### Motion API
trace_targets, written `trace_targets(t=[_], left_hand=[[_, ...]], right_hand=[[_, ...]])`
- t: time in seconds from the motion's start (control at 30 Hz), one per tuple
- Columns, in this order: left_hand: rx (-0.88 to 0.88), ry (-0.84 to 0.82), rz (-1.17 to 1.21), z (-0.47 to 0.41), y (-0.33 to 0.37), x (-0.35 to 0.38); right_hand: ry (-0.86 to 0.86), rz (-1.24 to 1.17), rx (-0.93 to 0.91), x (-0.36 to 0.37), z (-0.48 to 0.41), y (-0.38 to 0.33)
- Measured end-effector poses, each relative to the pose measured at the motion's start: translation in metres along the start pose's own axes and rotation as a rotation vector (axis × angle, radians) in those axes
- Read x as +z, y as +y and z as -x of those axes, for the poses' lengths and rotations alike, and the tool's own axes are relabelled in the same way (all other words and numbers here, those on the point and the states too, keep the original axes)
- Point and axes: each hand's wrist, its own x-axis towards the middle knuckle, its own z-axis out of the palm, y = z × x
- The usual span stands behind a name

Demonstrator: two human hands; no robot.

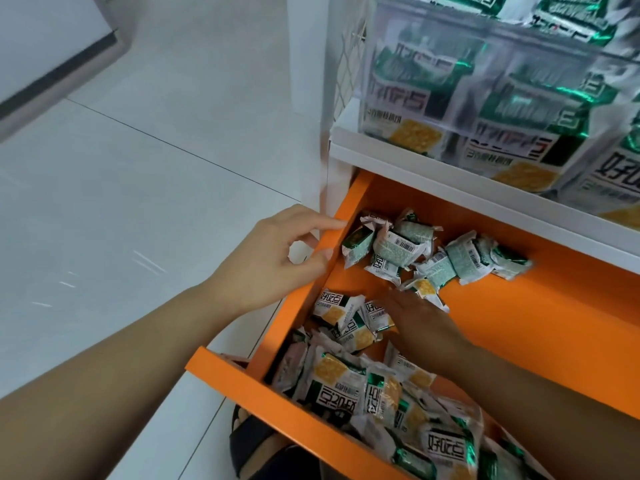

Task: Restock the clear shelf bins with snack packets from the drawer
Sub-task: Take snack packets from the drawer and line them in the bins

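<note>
An orange drawer [540, 317] stands pulled out under a white shelf and holds several green-and-white snack packets [394, 251]. My left hand [277, 258] grips the drawer's left wall near the back, with fingers over its top edge. My right hand [419, 320] reaches into the drawer with fingers stretched flat, touching the packets in the middle [346, 317]. More packets [346, 386] pile up at the drawer's front. A clear shelf bin [495, 74] on the shelf above is filled with the same packets.
The white shelf board [450, 178] overhangs the back of the drawer. A white wire grid panel [346, 64] stands left of the bin. Pale tiled floor [138, 168] spreads to the left. A foot in a dark sandal [256, 441] shows below the drawer front.
</note>
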Motion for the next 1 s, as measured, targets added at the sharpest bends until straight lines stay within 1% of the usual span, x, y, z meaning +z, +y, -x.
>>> trace_targets(t=[0.1, 0.17, 0.23, 0.33, 0.4, 0.43, 0.5, 0.57, 0.6, 0.7, 0.87, 1.0], left_hand=[[0.005, 0.000, -0.001, 0.000, -0.001, 0.000], [0.004, 0.000, -0.001, 0.000, 0.000, 0.000], [0.000, -0.003, -0.002, 0.000, -0.001, 0.000], [0.003, -0.003, -0.002, 0.000, -0.002, 0.000], [0.005, -0.005, -0.005, 0.000, -0.003, 0.000], [0.005, -0.006, -0.005, 0.000, -0.003, 0.000], [0.006, -0.007, -0.011, -0.001, -0.002, 0.000], [0.003, -0.008, -0.019, -0.001, -0.003, 0.000], [0.001, -0.009, -0.022, -0.001, -0.002, 0.000], [0.000, -0.013, -0.032, -0.001, -0.001, -0.001], [0.007, -0.010, -0.040, -0.002, -0.001, -0.001], [0.011, -0.006, -0.038, -0.002, -0.001, 0.000]], right_hand=[[-0.120, 0.053, -0.012, -0.002, -0.020, -0.002], [-0.128, 0.154, -0.004, 0.002, -0.028, -0.001], [-0.088, 0.200, 0.035, 0.001, -0.029, 0.000], [-0.031, 0.122, 0.130, -0.008, -0.016, 0.009], [-0.035, 0.045, 0.145, -0.013, -0.005, 0.017], [-0.081, -0.012, 0.133, -0.012, 0.001, 0.022], [-0.234, -0.135, 0.128, -0.008, 0.013, 0.025], [-0.362, -0.164, 0.140, 0.000, 0.020, 0.027], [-0.399, -0.184, 0.142, 0.003, 0.022, 0.027], [-0.456, -0.280, 0.149, 0.001, 0.020, 0.028], [-0.512, -0.329, 0.208, 0.000, 0.012, 0.025], [-0.569, -0.333, 0.305, 0.001, 0.005, 0.029]])
